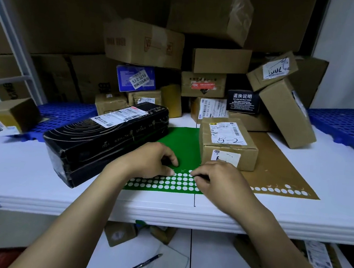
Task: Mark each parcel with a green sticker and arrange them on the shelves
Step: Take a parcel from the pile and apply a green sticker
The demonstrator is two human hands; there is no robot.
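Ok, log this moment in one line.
phase: sticker pick | left hand: on green sticker sheet | right hand: on sheet, grip unclear | black box, brown box: flanking sheet

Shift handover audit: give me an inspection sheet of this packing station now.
Surface: white table, carrying sheets and parcels.
Job's things: green sticker sheet, near rows peeled; black box at its left edge; brown parcel marked 5-2 at its right edge.
Clutter: brown sticker sheet, right; pen on lower shelf.
Hands: left hand and right hand, fingertips on the green sheet; pinch unclear.
Cables: nothing seen.
Surroundings: stacked cardboard parcels behind; blue pallets either side.
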